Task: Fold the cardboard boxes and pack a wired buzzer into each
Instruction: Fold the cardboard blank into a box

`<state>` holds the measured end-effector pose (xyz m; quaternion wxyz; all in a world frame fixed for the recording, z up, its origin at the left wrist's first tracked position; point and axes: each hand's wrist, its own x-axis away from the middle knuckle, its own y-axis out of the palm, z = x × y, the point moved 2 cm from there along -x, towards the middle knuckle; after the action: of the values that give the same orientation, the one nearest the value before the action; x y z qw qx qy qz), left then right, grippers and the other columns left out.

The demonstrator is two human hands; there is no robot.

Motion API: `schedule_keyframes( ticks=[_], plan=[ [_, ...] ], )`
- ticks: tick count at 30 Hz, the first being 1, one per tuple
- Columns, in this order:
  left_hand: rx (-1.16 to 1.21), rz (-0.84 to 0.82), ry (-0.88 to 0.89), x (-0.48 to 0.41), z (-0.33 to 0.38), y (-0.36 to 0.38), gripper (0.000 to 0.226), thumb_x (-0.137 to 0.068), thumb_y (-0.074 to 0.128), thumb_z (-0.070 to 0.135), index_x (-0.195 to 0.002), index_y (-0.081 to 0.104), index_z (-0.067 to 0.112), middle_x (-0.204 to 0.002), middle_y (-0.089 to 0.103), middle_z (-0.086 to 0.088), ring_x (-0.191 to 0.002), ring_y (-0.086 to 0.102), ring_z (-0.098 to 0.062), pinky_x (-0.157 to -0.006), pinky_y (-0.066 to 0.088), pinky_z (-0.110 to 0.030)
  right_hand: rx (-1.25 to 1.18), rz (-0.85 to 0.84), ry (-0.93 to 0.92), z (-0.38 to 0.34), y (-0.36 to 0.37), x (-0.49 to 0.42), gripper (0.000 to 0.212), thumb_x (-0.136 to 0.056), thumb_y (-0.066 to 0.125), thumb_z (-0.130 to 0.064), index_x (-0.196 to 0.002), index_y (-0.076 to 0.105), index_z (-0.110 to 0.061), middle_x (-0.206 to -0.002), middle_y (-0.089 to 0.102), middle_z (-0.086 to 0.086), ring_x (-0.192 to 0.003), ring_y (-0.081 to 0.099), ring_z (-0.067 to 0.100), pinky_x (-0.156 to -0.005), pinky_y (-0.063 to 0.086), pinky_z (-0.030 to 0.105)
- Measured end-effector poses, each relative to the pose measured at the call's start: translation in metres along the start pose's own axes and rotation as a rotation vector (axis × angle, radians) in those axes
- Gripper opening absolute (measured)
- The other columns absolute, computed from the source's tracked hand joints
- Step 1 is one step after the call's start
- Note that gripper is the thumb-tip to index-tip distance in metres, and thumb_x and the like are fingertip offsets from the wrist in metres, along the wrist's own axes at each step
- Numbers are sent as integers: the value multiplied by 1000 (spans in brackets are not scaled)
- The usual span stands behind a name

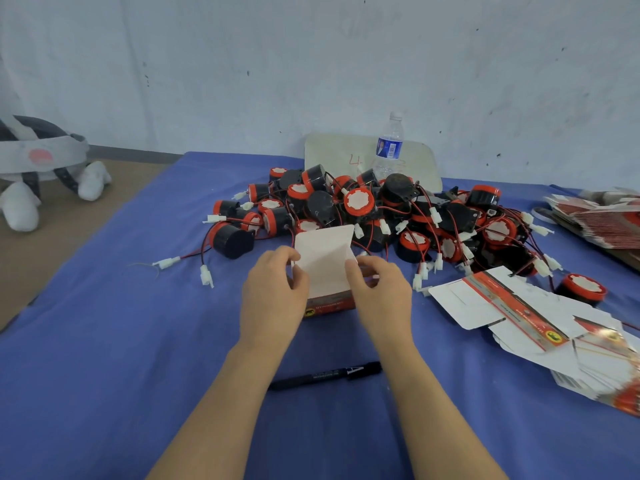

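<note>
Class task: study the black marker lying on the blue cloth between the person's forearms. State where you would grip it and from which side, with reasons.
Pinch the marker at mid-barrel, coming straight down from above, fingers across its thin width. It lies flat on the blue cloth, running left to right; its ends sit close to the forearms.

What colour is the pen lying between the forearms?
The pen is black with pale lettering, shown best in the head view.
</note>
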<state>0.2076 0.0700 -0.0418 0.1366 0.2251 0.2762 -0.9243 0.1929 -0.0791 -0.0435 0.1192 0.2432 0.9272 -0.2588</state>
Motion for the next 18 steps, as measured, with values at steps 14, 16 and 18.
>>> schedule_keyframes(
  ticks=[14, 16, 18],
  plan=[
    [80, -130, -314, -2, -28, 10, 8, -95, 52, 10, -93, 60, 13, -118, 55, -5, -88, 56, -15, -71, 48, -24, 106, -132, 149, 12, 3, -2, 34, -99, 45, -27, -128, 58, -17, -124, 58, 4, -94, 56, 20, -80, 44, 31],
    [-91, -121, -191, 1, -22, 12, 10, -95, 51, 12, -92, 61, 13, -115, 49, -3, -89, 53, -17, -70, 42, -26, 344, -121, 44, 8, 5, 1, 35, -100, 42, -32, -122, 61, -13, -126, 55, 6, -109, 51, 27, -81, 39, 33],
    [-144, -125, -184, 2, -20, 12, 13, -95, 49, 14, -96, 61, 12, -113, 49, -3, -89, 52, -19, -69, 41, -30, 404, -139, 17, 6, 6, 3, 32, -100, 39, -32, -101, 62, -10, -95, 60, 6, -93, 52, 28, -64, 33, 31]
  ],
)
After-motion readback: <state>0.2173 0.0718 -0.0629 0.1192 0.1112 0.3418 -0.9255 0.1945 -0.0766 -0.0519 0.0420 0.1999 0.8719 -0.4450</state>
